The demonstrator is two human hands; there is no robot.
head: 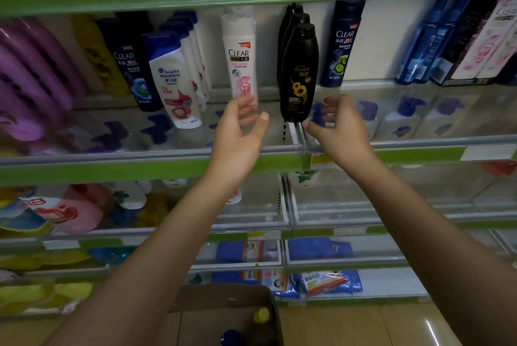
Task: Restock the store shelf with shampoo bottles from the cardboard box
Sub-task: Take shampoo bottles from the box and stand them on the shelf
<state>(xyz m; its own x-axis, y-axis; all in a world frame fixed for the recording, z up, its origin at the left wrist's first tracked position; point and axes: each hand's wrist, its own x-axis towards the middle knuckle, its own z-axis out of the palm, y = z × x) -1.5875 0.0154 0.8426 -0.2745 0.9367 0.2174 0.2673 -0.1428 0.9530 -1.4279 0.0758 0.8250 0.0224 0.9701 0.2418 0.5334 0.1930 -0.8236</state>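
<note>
Black Rejoice bottle upright at the front of the shelf, first in a short row of like bottles behind it, base just behind the clear front rail. Flanked by both hands, neither touching it as far as visible. Left hand to its left, fingers loosely spread and holding nothing, fingertips in front of the foot of the white Clear bottle, contact there impossible to confirm. Right hand to its right, likewise relaxed and empty, thumb near the bottle's lower corner.

Further out: head & shoulders bottles and a dark Clear bottle to the left, a navy Clear bottle to the right with bare shelf floor around it. Down at the bottom edge, the cardboard box on the floor, a yellow cap and a blue cap showing inside, so stock remaining.

Step in hand, by judgement: a placement just finishing or a row being straightened, hands free. Next move likely calling for a reach down to the box, a firm grasp round one bottle's body, then a lift over the front rail into a matching row, label outward, without knocking the neighbours
</note>
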